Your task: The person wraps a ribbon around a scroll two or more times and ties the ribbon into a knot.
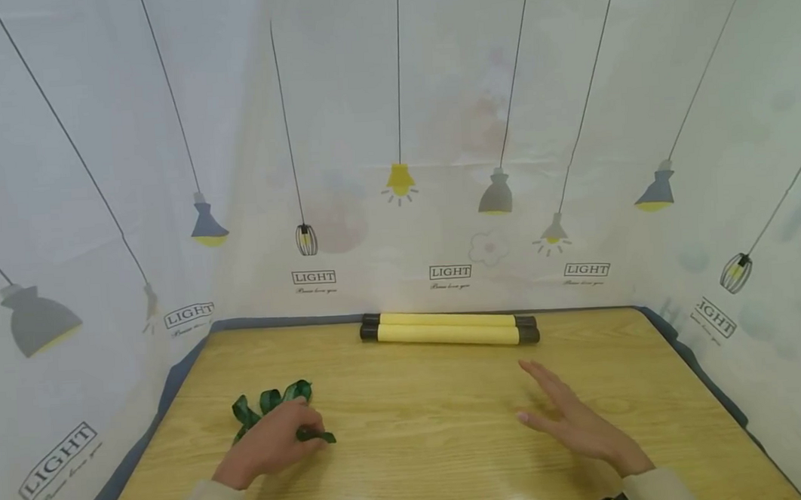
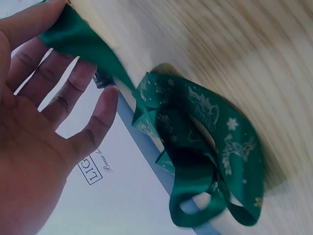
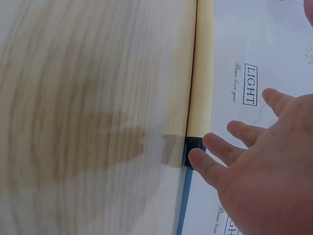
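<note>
A green ribbon [image 2: 242, 147] with white snowflake and reindeer prints lies in loose loops on the left of the table. My left hand [image 1: 274, 441] pinches one end of it between thumb and forefinger, and a short tail [image 1: 315, 434] sticks out past the fingertips in the head view. The other left fingers are spread loosely, as the left wrist view shows. My right hand [image 1: 576, 426] hovers over the right side of the table with fingers extended and nothing in them. Nearest to it are two yellow rods [image 1: 445, 332] with black ends, side by side at the back.
The wooden table [image 1: 409, 408] has a blue-grey strip [image 1: 282, 320] along its back edge. White curtains [image 1: 379, 92] printed with hanging lamps and the word LIGHT enclose the back and both sides.
</note>
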Motion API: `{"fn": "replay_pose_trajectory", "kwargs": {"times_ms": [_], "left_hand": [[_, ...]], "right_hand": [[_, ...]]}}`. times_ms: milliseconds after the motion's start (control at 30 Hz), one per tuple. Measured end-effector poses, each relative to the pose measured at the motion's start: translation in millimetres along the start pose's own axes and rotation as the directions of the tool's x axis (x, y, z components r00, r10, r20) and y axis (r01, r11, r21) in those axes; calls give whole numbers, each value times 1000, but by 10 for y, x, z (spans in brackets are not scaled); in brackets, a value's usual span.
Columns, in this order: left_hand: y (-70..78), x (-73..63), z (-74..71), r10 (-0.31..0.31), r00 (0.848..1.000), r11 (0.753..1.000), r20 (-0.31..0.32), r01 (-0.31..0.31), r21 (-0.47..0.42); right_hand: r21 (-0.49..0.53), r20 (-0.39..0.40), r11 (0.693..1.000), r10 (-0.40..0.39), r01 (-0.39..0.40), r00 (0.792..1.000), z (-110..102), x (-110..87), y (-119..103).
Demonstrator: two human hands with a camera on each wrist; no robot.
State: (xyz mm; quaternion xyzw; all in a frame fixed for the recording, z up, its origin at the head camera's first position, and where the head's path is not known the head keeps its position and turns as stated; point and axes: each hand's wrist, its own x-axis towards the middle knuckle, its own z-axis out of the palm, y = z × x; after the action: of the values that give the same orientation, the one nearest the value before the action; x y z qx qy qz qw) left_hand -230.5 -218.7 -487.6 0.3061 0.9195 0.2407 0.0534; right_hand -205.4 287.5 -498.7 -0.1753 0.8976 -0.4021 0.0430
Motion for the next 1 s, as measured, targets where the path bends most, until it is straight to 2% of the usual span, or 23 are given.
{"fn": "replay_pose_trajectory", "kwargs": {"times_ms": [533,633,800,1000], "left_hand": [[298,271,210,-45,997,995,-56,39,-92],[350,329,261,-36,998,991,-47,30,-128],[449,438,347,-2,997,989,-77,-9,-145],[586,525,384,16,996,985,-87,-31,-170]], "right_hand": [[142,66,987,71,-80,995,82,7,-145],[164,74,982,79,-90,994,115,15,-155],[185,78,980,59,-72,995,171,53,-184],[224,74,974,28,-44,997,238,90,-234]]}}
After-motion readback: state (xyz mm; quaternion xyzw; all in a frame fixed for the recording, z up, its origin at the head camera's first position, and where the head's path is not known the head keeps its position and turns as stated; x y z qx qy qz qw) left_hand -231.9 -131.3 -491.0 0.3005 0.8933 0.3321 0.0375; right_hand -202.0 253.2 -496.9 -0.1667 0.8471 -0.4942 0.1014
